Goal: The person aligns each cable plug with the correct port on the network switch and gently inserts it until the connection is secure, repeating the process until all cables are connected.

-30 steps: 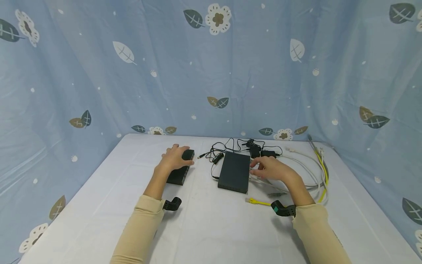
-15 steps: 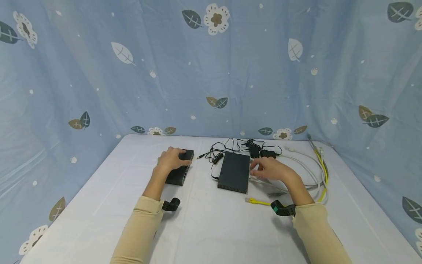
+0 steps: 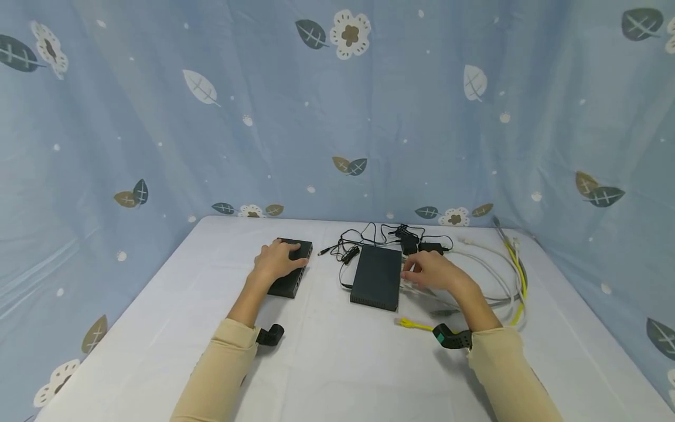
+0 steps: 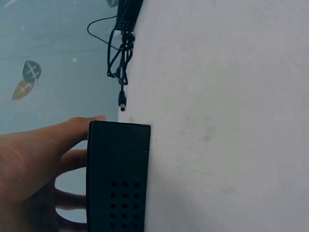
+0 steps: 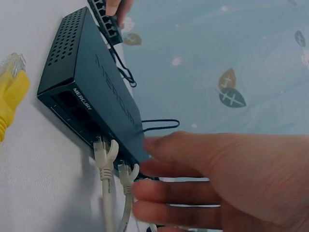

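Note:
My left hand rests on a black network switch at the left of the table. Its thumb lies at the edge with the ports, the other fingers on top. The left wrist view shows the switch's vented end beside the fingers. A second black network switch, marked MERCURY, lies flat mid-table. My right hand hovers by its port side, fingers loosely extended and gripping nothing visible. Two white network cables sit at its ports in the right wrist view; several ports nearest the vented end hold no plug.
A yellow cable plug lies loose in front of the right hand. White, grey and yellow cables coil at the right. Black power adapters and thin cords lie behind the middle switch, with a loose barrel plug. A patterned curtain hangs behind.
My left hand has slid slightly towards me and left; its fingers, earlier spread over the switch's far end, now lie on its top. The right hand stays almost where it was.

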Tool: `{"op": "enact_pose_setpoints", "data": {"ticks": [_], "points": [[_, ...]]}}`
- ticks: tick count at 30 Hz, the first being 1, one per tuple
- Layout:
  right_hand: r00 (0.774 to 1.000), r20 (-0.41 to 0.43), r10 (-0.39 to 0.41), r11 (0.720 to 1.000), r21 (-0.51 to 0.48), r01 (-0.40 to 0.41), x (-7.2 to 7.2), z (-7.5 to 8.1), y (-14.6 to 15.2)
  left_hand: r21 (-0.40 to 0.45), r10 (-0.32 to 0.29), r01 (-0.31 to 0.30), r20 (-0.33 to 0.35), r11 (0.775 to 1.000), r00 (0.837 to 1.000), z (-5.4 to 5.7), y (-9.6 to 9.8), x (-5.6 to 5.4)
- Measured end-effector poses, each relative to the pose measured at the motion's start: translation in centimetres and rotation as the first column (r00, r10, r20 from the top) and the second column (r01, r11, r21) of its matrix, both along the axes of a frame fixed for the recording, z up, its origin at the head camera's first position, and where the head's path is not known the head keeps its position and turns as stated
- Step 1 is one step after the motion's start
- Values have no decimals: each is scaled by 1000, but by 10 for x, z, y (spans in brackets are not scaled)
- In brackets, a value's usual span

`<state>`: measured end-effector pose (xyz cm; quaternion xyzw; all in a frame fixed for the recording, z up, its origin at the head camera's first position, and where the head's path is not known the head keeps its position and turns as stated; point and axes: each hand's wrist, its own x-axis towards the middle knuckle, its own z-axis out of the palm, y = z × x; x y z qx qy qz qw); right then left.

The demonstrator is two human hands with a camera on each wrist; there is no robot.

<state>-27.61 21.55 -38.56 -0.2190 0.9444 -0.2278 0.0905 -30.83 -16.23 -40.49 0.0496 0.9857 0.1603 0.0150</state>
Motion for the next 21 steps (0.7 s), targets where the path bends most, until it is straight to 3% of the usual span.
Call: {"op": "enact_pose_setpoints", "data": {"ticks": [5,14,21], "points": [[988,-129,-81,997,-11,80,-1,0,0,-8,-10,10,-27,1000,1000,-3,1,1],[960,-261,-103,994,-55,91,-6,-7,-4,7,-20,20,-18,1000,1000,-5,0,-2],[949,-296,-108,994,-53,97,-15,-10,-16,5,-26,26,-20,1000,999,-5,-3,-4]]}}
